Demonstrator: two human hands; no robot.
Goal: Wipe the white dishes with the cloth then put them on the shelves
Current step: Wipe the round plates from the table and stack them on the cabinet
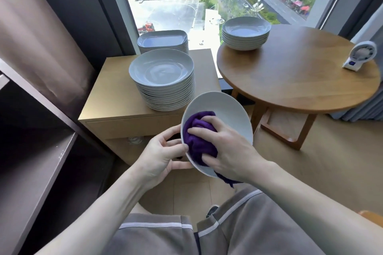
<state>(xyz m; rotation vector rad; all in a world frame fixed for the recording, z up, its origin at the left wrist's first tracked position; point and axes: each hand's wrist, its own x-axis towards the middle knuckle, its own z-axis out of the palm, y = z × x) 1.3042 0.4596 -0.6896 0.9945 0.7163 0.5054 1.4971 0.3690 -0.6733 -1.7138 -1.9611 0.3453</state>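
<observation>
Head view: left hand (160, 158) grips dish (226, 109); right hand (229, 149) clutches cloth (200, 130) inside

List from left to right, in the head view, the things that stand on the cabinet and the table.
The stack of round plates on the cabinet → stack of bowls on the round table → small white fan. The squarish plates overlap the round stack, so I leave them out.
</observation>
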